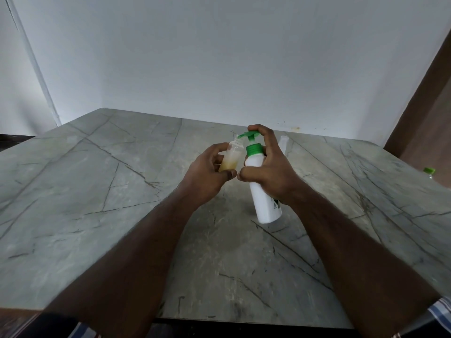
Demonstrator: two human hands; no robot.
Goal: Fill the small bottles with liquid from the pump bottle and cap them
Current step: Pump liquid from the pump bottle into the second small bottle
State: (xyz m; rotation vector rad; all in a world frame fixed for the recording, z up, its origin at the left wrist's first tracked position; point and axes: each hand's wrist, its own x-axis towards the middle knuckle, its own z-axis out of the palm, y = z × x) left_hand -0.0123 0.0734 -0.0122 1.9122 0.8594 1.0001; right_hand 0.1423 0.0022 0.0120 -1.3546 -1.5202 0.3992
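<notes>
A grey veined stone table (97,191) is standing against a plain white wall (219,57). Above it, the right hand (271,172) is gripping a tilted white pump bottle (262,193), partly hiding a clear bottle (283,143) behind. The left hand (207,172) is holding a small bottle (231,157), part-filled with yellowish liquid, at the green spout (244,135).

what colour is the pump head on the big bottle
Green, above a white pump bottle; the pump head shows best in the head view.
</notes>
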